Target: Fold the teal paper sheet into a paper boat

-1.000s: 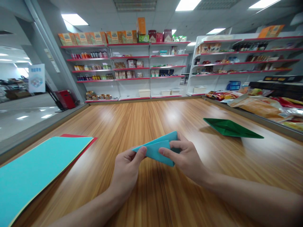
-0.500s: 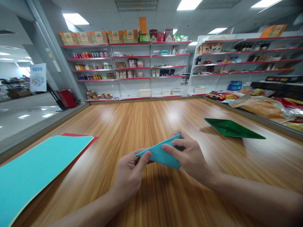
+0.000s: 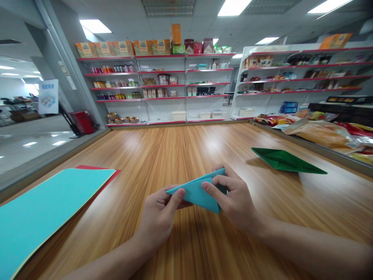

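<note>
A piece of folded blue paper (image 3: pixel 198 195) is held between my two hands above the table. My left hand (image 3: pixel 161 212) pinches its pointed left end, thumb on the near face and fingers behind. At the other end, my right hand (image 3: pixel 233 196) grips the paper with its thumb on the near face; some of its fingers are hidden behind the layers. A folded green paper boat (image 3: pixel 287 160) lies on the table to the right, apart from both hands. Over on the left is a stack of coloured paper (image 3: pixel 52 210), light blue on top with red showing at its edge.
The wood-grain table (image 3: pixel 151 151) has a raised rim. Packaged snacks (image 3: pixel 323 132) lie beyond its right edge. Shelves of goods (image 3: pixel 163 84) stand past the far edge, and a red box (image 3: pixel 82 121) sits on the floor at left.
The folded blue paper has tilted slightly, its lower right corner moving a little down and left. My right hand has shifted slightly, and both hands keep their hold.
</note>
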A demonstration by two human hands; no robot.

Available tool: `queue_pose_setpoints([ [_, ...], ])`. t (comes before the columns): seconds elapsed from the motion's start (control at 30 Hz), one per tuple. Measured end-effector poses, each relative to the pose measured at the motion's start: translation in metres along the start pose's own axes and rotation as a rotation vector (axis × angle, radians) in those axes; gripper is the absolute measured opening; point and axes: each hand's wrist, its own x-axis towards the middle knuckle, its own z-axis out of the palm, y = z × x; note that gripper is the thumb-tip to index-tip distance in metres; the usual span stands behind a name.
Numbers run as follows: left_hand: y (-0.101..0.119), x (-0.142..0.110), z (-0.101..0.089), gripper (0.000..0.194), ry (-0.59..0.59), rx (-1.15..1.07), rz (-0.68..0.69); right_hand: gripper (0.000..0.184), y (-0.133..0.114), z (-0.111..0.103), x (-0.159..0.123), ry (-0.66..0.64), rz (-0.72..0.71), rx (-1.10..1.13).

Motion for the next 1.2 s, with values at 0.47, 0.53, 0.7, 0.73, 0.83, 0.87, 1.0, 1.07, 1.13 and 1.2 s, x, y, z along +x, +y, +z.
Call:
queue_pose_setpoints([
  [0.47, 0.0014, -0.0009, 0.0027, 0.019, 0.033, 0.007, 0.008, 0.031, -0.0020, 0.0037, 0.0022, 0.090, -0.021, -0.049],
  [0.53, 0.0014, -0.0018, 0.0030, 0.021, 0.038, 0.012, 0.009, 0.032, -0.0018, 0.0038, 0.0021, 0.097, -0.013, -0.052],
  [0.7, 0.0015, -0.0021, 0.0028, 0.026, 0.020, 0.006, 0.006, 0.033, -0.0012, 0.0050, 0.0020, 0.110, -0.010, -0.053],
  [0.73, 0.0015, -0.0022, 0.0025, 0.026, 0.020, 0.000, 0.003, 0.033, -0.0010, 0.0053, 0.0019, 0.106, -0.011, -0.052],
  [0.83, 0.0015, -0.0027, 0.0015, 0.027, 0.022, -0.033, -0.021, 0.032, -0.0002, 0.0049, 0.0006, 0.070, -0.015, -0.036],
  [0.87, 0.0016, -0.0029, 0.0012, 0.027, 0.021, -0.045, -0.028, 0.030, 0.0000, 0.0044, -0.0001, 0.052, -0.020, -0.030],
  [1.0, 0.0020, -0.0030, 0.0009, 0.027, 0.020, -0.058, -0.031, 0.026, -0.0002, 0.0023, -0.0034, -0.012, -0.042, -0.013],
  [1.07, 0.0026, -0.0025, 0.0013, 0.026, 0.011, -0.038, -0.015, 0.030, -0.0007, 0.0022, -0.0041, -0.007, -0.035, -0.009],
  [1.13, 0.0035, -0.0021, 0.0018, 0.023, 0.006, -0.008, 0.004, 0.033, -0.0012, 0.0027, -0.0038, 0.017, -0.021, -0.011],
  [1.2, 0.0049, -0.0018, 0.0023, 0.020, 0.008, 0.022, 0.011, 0.034, -0.0015, 0.0033, -0.0032, 0.033, -0.014, -0.024],
])
